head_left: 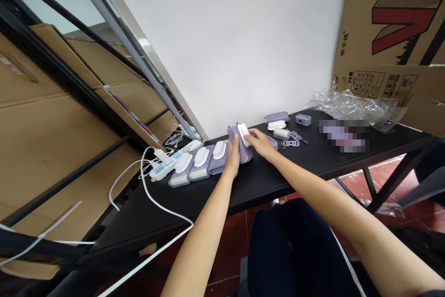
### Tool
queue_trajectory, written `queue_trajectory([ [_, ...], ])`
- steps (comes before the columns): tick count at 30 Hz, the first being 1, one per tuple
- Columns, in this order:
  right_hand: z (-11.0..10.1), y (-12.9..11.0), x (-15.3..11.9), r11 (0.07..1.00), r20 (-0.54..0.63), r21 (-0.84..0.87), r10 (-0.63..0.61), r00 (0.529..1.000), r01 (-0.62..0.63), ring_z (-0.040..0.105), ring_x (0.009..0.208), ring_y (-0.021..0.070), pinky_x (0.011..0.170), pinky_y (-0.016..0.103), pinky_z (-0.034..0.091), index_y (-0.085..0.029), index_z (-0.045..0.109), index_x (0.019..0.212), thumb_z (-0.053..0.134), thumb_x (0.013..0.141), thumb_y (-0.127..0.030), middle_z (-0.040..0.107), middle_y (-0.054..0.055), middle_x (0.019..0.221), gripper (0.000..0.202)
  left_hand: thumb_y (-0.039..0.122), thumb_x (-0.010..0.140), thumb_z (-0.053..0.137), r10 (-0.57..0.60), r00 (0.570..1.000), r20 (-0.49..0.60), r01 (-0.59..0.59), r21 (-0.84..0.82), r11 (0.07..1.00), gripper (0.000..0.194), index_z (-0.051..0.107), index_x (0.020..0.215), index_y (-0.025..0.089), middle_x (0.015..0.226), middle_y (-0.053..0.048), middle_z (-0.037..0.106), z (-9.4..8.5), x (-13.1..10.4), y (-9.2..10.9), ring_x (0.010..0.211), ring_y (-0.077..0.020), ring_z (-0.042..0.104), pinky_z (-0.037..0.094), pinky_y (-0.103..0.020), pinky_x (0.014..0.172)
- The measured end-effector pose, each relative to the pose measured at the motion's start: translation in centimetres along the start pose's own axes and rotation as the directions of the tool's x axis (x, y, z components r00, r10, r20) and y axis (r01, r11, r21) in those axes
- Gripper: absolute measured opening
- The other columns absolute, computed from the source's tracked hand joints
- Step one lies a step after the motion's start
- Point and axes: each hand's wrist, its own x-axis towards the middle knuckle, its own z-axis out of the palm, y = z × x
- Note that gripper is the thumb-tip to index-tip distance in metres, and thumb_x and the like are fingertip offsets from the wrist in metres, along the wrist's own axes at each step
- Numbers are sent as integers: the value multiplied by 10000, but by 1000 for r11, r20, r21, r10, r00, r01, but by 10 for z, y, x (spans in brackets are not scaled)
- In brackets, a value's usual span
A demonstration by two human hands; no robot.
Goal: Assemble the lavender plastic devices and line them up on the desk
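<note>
My left hand is wrapped round a purple plastic case with small holes in its face, held tilted just above the black table. My right hand pinches a small white scrubbing brush against the case's right side, its ridged side showing. Whether the brush is fixed to the case I cannot tell. To the left of my left hand stand several similar purple cases in a row, with white oval brushes on top. Beyond my right hand lie a white roller and small flat purple parts.
A white power strip with plugs and cables lies left on the black table. At the back right are another white brush, a purple box and crumpled clear plastic bags. A cardboard box stands behind them.
</note>
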Motion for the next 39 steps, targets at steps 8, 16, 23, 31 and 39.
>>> queue_trajectory([
  [8,-6,-13,-5,999,-11,28,-40,999,40,575,865,160,814,276,455,-250,653,1059,609,871,-619,632,-26,894,416,437,803,814,207,978,28,-208,232,950,665,563,1402,296,1533,-69,532,0,-9,5,1520,-267,375,271,-393,1256],
  [16,-10,-24,-11,990,72,139,7,997,-17,582,1022,211,892,342,467,-257,647,929,547,903,-636,669,12,999,393,366,635,924,361,928,86,-354,498,791,870,543,1411,258,1462,-129,542,-6,-6,-1,1444,-327,447,298,-456,1230],
  [23,-7,-20,-9,975,41,220,17,999,-26,593,964,213,904,353,471,-245,589,857,594,849,-627,651,2,933,382,299,533,977,429,899,90,-411,518,751,932,547,1360,252,1392,-129,552,-3,-11,0,1383,-344,496,367,-475,1179],
  [31,-5,-16,-6,967,84,248,47,995,-67,604,1069,234,984,384,459,-224,676,943,598,858,-617,699,37,1031,410,323,537,981,494,865,89,-459,540,706,920,546,1344,245,1373,-131,548,-3,-11,2,1380,-344,485,339,-470,1202],
  [39,-6,-17,-6,967,84,250,24,996,-44,577,899,183,874,326,461,-224,643,895,619,840,-659,651,5,915,439,417,576,964,443,890,110,-426,551,717,952,496,1390,261,1468,-144,492,-5,-11,3,1466,-365,387,301,-501,1230],
])
